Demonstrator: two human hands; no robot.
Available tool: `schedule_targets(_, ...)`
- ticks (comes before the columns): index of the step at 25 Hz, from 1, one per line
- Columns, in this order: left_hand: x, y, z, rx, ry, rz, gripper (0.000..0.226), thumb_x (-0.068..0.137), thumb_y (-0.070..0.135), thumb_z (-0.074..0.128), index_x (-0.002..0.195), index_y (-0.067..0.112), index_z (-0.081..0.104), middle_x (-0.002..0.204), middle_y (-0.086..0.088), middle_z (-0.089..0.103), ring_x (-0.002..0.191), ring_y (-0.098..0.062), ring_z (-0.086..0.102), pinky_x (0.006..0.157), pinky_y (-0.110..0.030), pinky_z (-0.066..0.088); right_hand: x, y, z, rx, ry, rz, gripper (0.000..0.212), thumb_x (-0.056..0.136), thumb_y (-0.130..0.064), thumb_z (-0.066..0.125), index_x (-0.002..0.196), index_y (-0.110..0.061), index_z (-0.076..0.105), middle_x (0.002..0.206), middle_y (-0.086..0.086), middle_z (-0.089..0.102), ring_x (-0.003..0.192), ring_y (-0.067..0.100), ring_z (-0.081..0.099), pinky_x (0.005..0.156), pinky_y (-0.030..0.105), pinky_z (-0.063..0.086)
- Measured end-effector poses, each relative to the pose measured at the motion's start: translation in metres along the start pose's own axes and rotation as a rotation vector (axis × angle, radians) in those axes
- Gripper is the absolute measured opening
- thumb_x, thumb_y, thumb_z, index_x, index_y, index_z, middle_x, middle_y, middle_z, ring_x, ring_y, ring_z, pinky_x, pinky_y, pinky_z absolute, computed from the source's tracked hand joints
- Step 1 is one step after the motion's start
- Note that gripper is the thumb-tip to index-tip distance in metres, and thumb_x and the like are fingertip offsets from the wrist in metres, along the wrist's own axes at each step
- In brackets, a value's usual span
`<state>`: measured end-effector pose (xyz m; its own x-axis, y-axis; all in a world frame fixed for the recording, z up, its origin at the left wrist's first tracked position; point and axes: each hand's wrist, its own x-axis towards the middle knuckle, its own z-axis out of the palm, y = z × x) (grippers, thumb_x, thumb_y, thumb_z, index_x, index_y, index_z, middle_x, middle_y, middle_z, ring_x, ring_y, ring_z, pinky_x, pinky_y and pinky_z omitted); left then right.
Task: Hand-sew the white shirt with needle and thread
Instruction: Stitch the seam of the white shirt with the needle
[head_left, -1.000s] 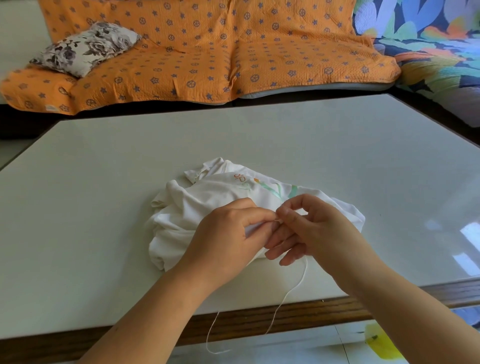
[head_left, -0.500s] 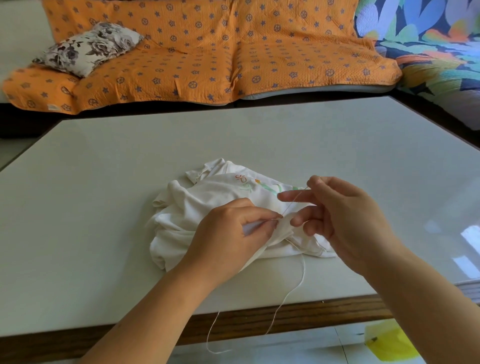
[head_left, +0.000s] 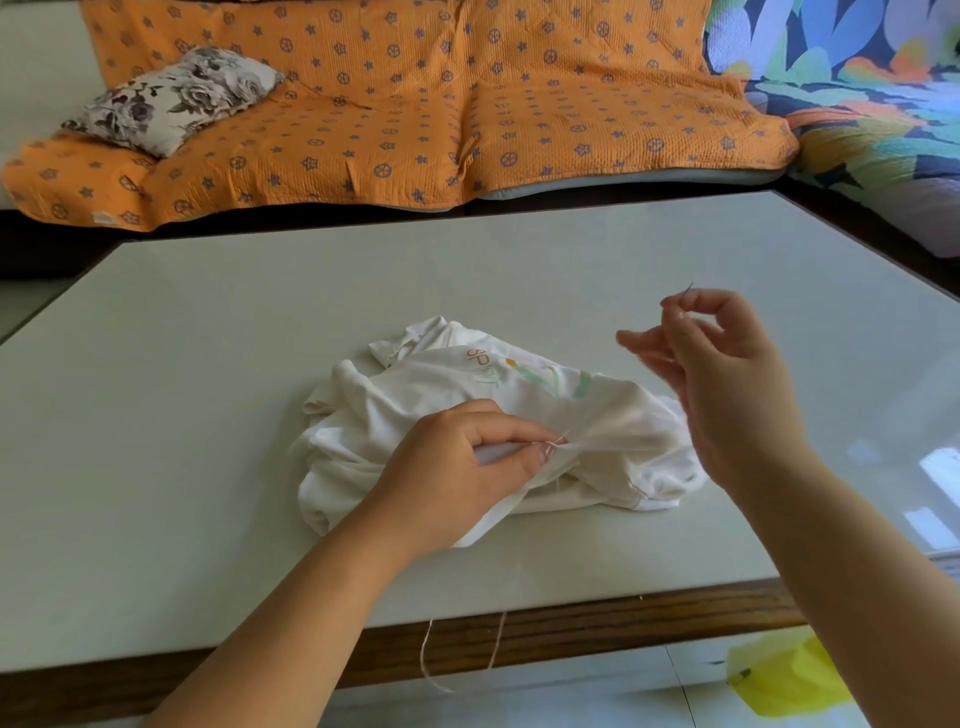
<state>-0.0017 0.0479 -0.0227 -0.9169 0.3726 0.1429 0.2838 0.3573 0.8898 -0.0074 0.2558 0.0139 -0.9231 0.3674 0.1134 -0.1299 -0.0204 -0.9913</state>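
A crumpled white shirt (head_left: 431, 395) with an orange and green print lies in the middle of the table (head_left: 208, 364). My left hand (head_left: 467, 467) pinches a fold of the shirt at the stitch. Up and to the right, my right hand (head_left: 711, 358) is raised above the shirt and pinches a thin needle (head_left: 687, 292) between thumb and forefinger. White thread (head_left: 431, 660) hangs in a loop over the table's near edge; its run up to the needle is too fine to follow.
The table has a brown wooden front edge (head_left: 597, 629). Behind it stands a sofa with an orange patterned cover (head_left: 415, 104) and a floral pillow (head_left: 171, 98). A colourful cover (head_left: 857, 93) lies at the right. A yellow object (head_left: 784, 675) sits on the floor.
My right hand has drawn the needle out of the fabric and moved up and to the right, pulling the thread through. The left hand stays pinching the fold.
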Motion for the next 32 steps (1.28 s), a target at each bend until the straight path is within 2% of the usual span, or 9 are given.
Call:
schedule_targets(3, -0.001, 0.001, -0.001, -0.002, -0.029, -0.002, 0.017, 0.088, 0.026, 0.071, 0.093, 0.041, 0.077, 0.090, 0.011, 0.067, 0.094, -0.003, 0.065, 0.094, -0.023, 0.050, -0.001, 0.003, -0.003, -0.404, -0.045, -0.154, 0.014, 0.096, -0.024, 0.054, 0.090, -0.036, 0.058, 0.073, -0.002, 0.072, 0.082, 0.019, 0.068, 0.085, 0.042, 0.054)
schedule_targets(7, 0.001, -0.001, -0.002, 0.016, -0.045, -0.013, 0.015, 0.088, 0.028, 0.070, 0.095, 0.039, 0.077, 0.090, 0.014, 0.066, 0.095, -0.002, 0.063, 0.092, -0.020, 0.049, -0.011, -0.001, -0.003, -0.704, -0.354, -0.266, 0.027, 0.097, -0.014, 0.050, 0.109, -0.037, 0.060, 0.068, -0.008, 0.060, 0.069, 0.005, 0.059, 0.063, 0.015, 0.046)
schedule_targets(13, 0.001, -0.002, 0.000, 0.061, -0.006, 0.034, 0.015, 0.087, 0.031, 0.070, 0.096, 0.042, 0.076, 0.088, 0.014, 0.065, 0.092, -0.006, 0.064, 0.090, -0.033, 0.052, -0.023, -0.003, -0.005, -0.888, -0.652, -0.217, 0.022, 0.094, -0.027, 0.049, 0.096, -0.035, 0.069, 0.088, -0.019, 0.054, 0.080, -0.005, 0.052, 0.068, 0.009, 0.037)
schedule_targets(16, 0.002, -0.003, 0.002, 0.074, 0.015, 0.057, 0.014, 0.087, 0.035, 0.072, 0.098, 0.044, 0.073, 0.088, 0.013, 0.065, 0.091, -0.008, 0.065, 0.088, -0.042, 0.053, -0.024, -0.003, -0.007, -0.883, -0.636, -0.282, 0.018, 0.083, -0.041, 0.059, 0.089, -0.030, 0.072, 0.084, -0.014, 0.057, 0.077, 0.000, 0.054, 0.067, 0.012, 0.042)
schedule_targets(20, 0.002, -0.004, 0.003, 0.097, 0.022, 0.065, 0.014, 0.087, 0.036, 0.071, 0.098, 0.044, 0.073, 0.088, 0.015, 0.065, 0.090, -0.007, 0.065, 0.087, -0.043, 0.053, -0.022, -0.001, -0.006, -0.894, -0.527, -0.332, 0.009, 0.088, -0.026, 0.064, 0.081, -0.022, 0.069, 0.081, -0.011, 0.057, 0.077, 0.003, 0.054, 0.067, 0.013, 0.042)
schedule_targets(23, 0.002, -0.004, 0.002, 0.085, 0.019, 0.062, 0.012, 0.087, 0.037, 0.070, 0.097, 0.042, 0.074, 0.087, 0.015, 0.065, 0.090, -0.007, 0.065, 0.089, -0.040, 0.054, -0.013, 0.000, -0.010, -0.889, -0.228, -0.379, 0.011, 0.092, -0.022, 0.058, 0.083, -0.021, 0.064, 0.085, -0.010, 0.054, 0.073, 0.003, 0.053, 0.066, 0.005, 0.037)
schedule_targets(25, 0.001, -0.004, 0.002, 0.077, 0.012, 0.053, 0.013, 0.088, 0.031, 0.071, 0.094, 0.042, 0.075, 0.087, 0.012, 0.064, 0.090, -0.007, 0.065, 0.091, -0.038, 0.053, -0.003, 0.000, -0.016, -0.895, -0.038, -0.333, 0.015, 0.095, -0.021, 0.055, 0.090, -0.016, 0.068, 0.090, -0.006, 0.053, 0.072, 0.006, 0.050, 0.064, 0.011, 0.034)
schedule_targets(28, 0.001, -0.003, 0.001, 0.073, 0.001, 0.038, 0.014, 0.088, 0.030, 0.070, 0.095, 0.041, 0.076, 0.088, 0.010, 0.065, 0.091, -0.007, 0.066, 0.092, -0.039, 0.053, 0.002, 0.005, -0.021, -0.975, -0.077, -0.277, 0.019, 0.096, -0.018, 0.054, 0.096, -0.013, 0.071, 0.094, -0.003, 0.055, 0.084, 0.014, 0.055, 0.066, 0.013, 0.028)
schedule_targets(32, 0.001, -0.001, 0.002, 0.076, 0.003, 0.025, 0.011, 0.086, 0.033, 0.071, 0.094, 0.039, 0.077, 0.088, 0.012, 0.066, 0.091, -0.006, 0.064, 0.090, -0.038, 0.051, -0.016, -0.006, -0.012, -0.880, -0.256, -0.440, 0.023, 0.096, -0.018, 0.051, 0.101, -0.020, 0.074, 0.086, -0.013, 0.054, 0.073, -0.002, 0.054, 0.068, 0.003, 0.035)
